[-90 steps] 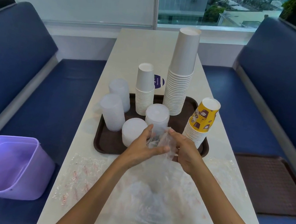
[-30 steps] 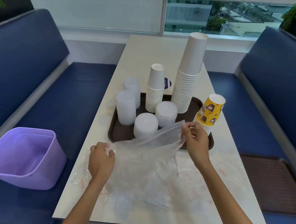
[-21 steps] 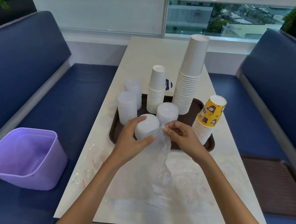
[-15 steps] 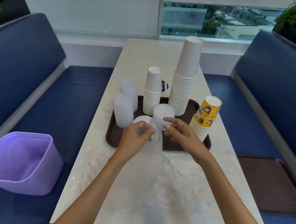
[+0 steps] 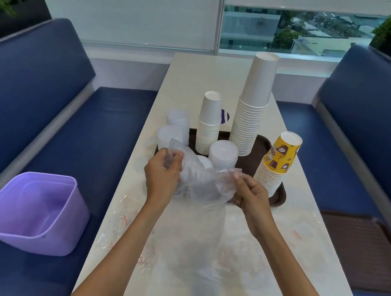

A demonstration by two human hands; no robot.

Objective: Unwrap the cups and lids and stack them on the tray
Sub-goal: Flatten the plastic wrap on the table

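A clear plastic wrapper hangs between both hands just in front of the brown tray. My left hand grips its left end and my right hand pinches its right end. On the tray stand a tall white cup stack, a shorter white cup stack, a yellow patterned cup stack and white lid stacks. Two translucent lid stacks sit at the tray's left edge. One lid stack is partly hidden behind the wrapper.
More flat clear wrappers lie on the white table near me. A purple bin sits on the left blue bench. A second brown tray lies on the right bench.
The hands have drawn slightly apart and bunched the wrapper's upper part between them; one second ago the wrapper was spread wide with my left hand down on the table.
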